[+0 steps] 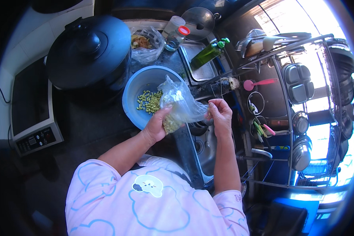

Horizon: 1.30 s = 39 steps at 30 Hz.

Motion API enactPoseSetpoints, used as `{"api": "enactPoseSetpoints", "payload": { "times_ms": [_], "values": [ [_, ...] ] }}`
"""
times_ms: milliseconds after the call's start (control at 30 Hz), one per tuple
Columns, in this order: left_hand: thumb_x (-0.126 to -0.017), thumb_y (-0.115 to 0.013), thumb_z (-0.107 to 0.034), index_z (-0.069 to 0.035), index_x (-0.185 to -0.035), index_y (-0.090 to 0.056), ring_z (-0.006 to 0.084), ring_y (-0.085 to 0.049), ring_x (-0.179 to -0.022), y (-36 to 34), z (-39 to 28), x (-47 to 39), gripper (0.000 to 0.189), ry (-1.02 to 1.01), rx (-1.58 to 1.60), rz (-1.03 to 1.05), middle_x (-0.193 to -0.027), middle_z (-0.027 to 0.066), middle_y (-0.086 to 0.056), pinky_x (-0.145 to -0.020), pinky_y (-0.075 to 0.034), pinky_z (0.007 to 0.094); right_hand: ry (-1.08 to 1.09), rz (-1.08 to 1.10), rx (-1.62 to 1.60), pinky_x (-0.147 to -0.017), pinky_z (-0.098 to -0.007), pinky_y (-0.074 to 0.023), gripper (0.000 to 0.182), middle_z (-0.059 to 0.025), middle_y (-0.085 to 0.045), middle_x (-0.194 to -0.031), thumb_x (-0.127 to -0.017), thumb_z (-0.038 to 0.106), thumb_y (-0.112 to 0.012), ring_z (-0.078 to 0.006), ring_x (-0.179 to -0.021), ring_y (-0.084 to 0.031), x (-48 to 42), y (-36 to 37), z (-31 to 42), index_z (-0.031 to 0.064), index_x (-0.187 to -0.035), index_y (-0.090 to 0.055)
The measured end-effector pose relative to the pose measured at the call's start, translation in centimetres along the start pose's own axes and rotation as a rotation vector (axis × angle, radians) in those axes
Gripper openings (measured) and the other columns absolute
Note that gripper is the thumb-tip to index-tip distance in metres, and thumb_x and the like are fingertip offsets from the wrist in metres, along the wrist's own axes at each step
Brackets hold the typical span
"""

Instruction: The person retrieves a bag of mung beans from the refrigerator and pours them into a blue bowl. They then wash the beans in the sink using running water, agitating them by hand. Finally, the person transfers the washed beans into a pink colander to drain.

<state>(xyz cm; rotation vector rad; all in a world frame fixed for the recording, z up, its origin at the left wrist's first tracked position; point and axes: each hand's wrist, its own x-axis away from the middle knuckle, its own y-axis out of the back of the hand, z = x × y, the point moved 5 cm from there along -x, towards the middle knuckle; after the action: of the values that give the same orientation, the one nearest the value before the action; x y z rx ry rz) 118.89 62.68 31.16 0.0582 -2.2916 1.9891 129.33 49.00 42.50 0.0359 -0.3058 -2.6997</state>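
My left hand (159, 122) grips the lower part of a clear plastic bag (180, 100) that holds small green pieces, perhaps cut beans. With its thumb and fingers, my right hand (220, 112) pinches the bag's other end, so the film is stretched between both hands. Under the bag's left side stands a blue plastic basin (131, 88). Loose green pieces (149, 101) lie on the basin's floor. The bag hides the basin's right part.
A large dark lidded pot (88, 53) and an induction cooker (32, 100) stand at left. Behind the basin are a knotted plastic bag of food (147, 44), a red-lidded jar (177, 38) and a green pump bottle (206, 56) on a metal tray. A sink (208, 147) and dish rack (287, 109) are at right.
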Motion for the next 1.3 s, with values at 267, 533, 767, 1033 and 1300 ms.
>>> {"api": "enactPoseSetpoints", "payload": {
  "times_ms": [267, 533, 767, 1033, 1300],
  "values": [
    [-0.091, -0.052, -0.028, -0.004, -0.124, -0.048, 0.0186, -0.056, -0.105, 0.0, -1.3, -0.2, 0.040, -0.074, -0.481, 0.093, -0.115, 0.0074, -0.057, -0.092, -0.042, 0.0302, -0.208, 0.175, 0.176, -0.073, -0.0245, -0.0450, 0.038, -0.0024, -0.060, -0.090, -0.094, 0.039, -0.048, -0.0091, -0.081, -0.057, 0.1, 0.6, -5.1, 0.0049, -0.104, -0.060],
    [-0.086, -0.058, -0.021, -0.005, -0.117, -0.055, 0.0287, -0.053, -0.105, -1.4, 0.8, -0.9, 0.035, -0.553, -1.309, 0.158, -0.116, 0.0165, -0.052, -0.092, -0.040, 0.0379, -0.247, 0.233, -0.262, -0.091, -0.0276, -0.0394, 0.044, -0.0095, -0.056, -0.116, -0.089, 0.024, -0.056, -0.0151, -0.105, -0.052, -0.9, -2.3, -6.6, -0.0036, -0.122, -0.049],
    [-0.079, -0.063, -0.024, -0.013, -0.101, -0.065, 0.0372, -0.052, -0.099, -3.7, 2.2, -0.1, 0.025, -0.827, -1.935, 0.133, -0.119, 0.0230, -0.048, -0.086, -0.043, 0.0447, -0.231, 0.275, -0.161, -0.087, -0.0279, -0.0434, 0.047, -0.0074, -0.060, -0.108, -0.077, 0.009, -0.066, -0.0150, -0.098, -0.057, -1.7, -3.0, -4.8, -0.0008, -0.120, -0.051],
    [-0.078, -0.064, -0.028, -0.010, -0.109, -0.061, 0.0379, -0.049, -0.107, -3.3, 1.0, 0.8, 0.036, -0.810, -2.001, -0.051, -0.122, 0.0240, -0.045, -0.089, -0.041, 0.0425, -0.161, 0.135, -0.381, -0.075, -0.0272, -0.0482, 0.026, -0.0042, -0.064, -0.094, -0.076, -0.002, -0.063, -0.0131, -0.083, -0.061, -2.1, -3.4, -3.4, 0.0023, -0.101, -0.062],
    [-0.075, -0.071, -0.018, -0.003, -0.101, -0.061, 0.0283, -0.053, -0.105, -2.6, -3.9, 0.4, 0.031, -0.773, -1.416, 0.031, -0.114, 0.0165, -0.051, -0.089, -0.043, 0.0339, -0.062, 0.199, -0.511, -0.089, -0.0319, -0.0448, 0.034, -0.0071, -0.064, -0.103, -0.074, -0.003, -0.068, -0.0177, -0.097, -0.060, -1.1, -5.2, -0.4, 0.0022, -0.107, -0.060]
  ]
}}
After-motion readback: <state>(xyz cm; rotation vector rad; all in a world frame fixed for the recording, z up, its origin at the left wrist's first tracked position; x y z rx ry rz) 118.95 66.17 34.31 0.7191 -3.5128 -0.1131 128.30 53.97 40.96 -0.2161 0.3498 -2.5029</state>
